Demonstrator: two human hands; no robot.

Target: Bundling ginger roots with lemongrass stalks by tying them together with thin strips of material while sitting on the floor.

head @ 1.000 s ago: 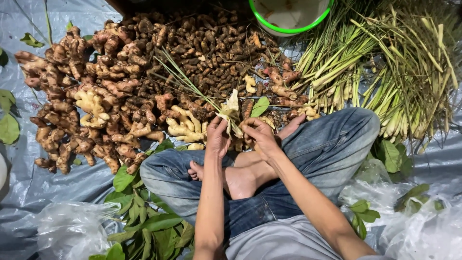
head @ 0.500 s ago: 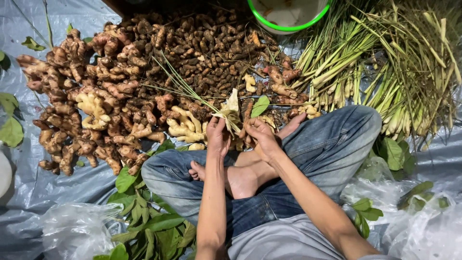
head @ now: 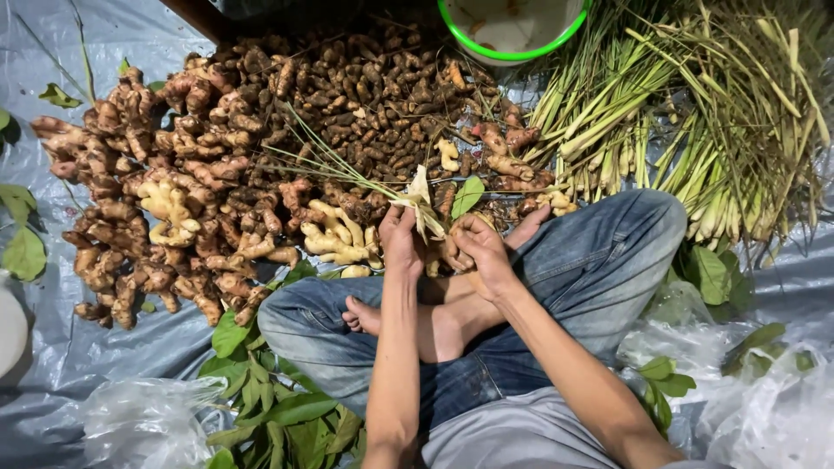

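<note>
I sit cross-legged in blue jeans on a grey tarp. My left hand [head: 401, 238] and my right hand [head: 480, 249] meet over my shins and together grip a small bundle of roots, a lemongrass stalk [head: 347, 172] and a green leaf [head: 466, 196]. The stalk's thin blades trail up and left over the root pile. Pale husk ends stick up between my thumbs. What lies inside the bundle under my fingers is hidden.
A large heap of ginger and other brown rhizomes [head: 243, 165] fills the tarp ahead and left. Lemongrass stalks [head: 695, 122] are piled at the right. A green-rimmed white tub [head: 512, 35] stands at the top. Green leaves [head: 278, 408] and clear plastic bags [head: 148, 421] lie by my knees.
Both hands stay together on the bundle with only slight finger shifts. The view has barely moved.
</note>
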